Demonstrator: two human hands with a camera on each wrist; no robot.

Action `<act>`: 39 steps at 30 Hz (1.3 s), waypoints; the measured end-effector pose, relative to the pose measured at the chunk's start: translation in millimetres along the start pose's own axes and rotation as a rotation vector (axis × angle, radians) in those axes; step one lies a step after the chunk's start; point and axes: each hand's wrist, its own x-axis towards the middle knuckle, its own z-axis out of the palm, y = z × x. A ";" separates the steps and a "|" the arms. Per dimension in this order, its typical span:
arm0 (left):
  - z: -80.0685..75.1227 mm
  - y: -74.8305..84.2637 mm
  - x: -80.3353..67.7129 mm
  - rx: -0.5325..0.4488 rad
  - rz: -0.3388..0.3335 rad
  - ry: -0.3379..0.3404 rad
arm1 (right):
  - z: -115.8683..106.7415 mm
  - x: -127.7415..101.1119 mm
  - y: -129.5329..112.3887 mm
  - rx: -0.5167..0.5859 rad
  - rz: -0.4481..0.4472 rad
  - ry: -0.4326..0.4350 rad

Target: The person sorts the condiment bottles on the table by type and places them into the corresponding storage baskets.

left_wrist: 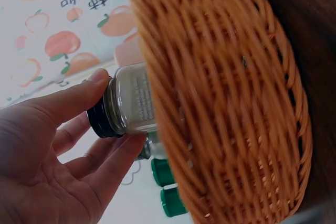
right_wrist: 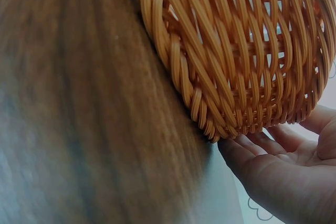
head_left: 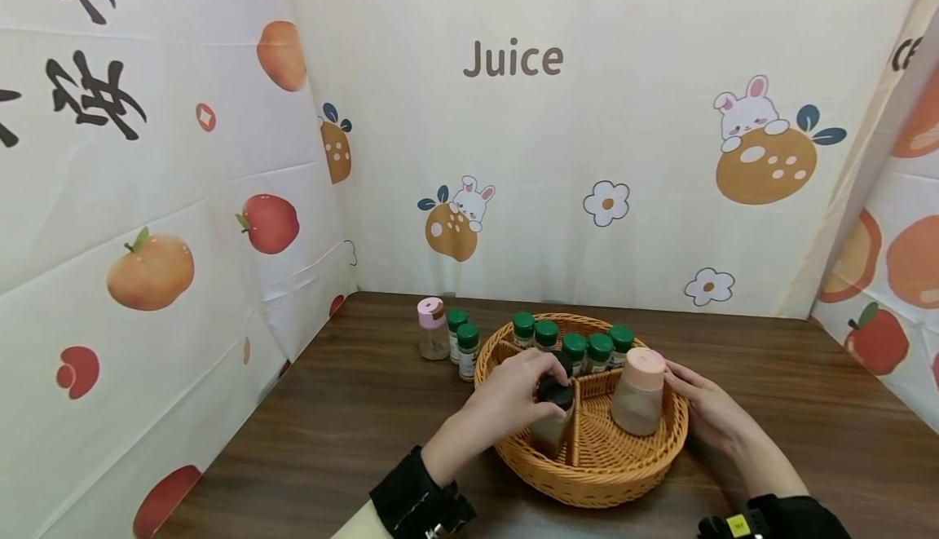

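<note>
At the lower middle of the frame, my left hand pinches a small glass jar by its ribbed black lid, thumb on one side and fingers on the other. The glass is clear, with fine lettering on its side and something pale showing through. It stands in the front left compartment of my round, honey-brown wicker basket, lid up, its long axis close to vertical; in the left wrist view, turned sideways, the lid points left. My right hand is open at the right of the basket, fingers resting against the weave. Right of the divider is a frosted jar with a peach lid. Behind sit green-capped bottles. Farther left on the brown desk are two more bottles and a pink-lidded jar, before a printed curtain.
</note>
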 end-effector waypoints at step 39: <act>-51.7 -75.1 -31.6 -0.135 -0.168 0.276 | -2.0 1.1 0.9 0.021 0.027 0.002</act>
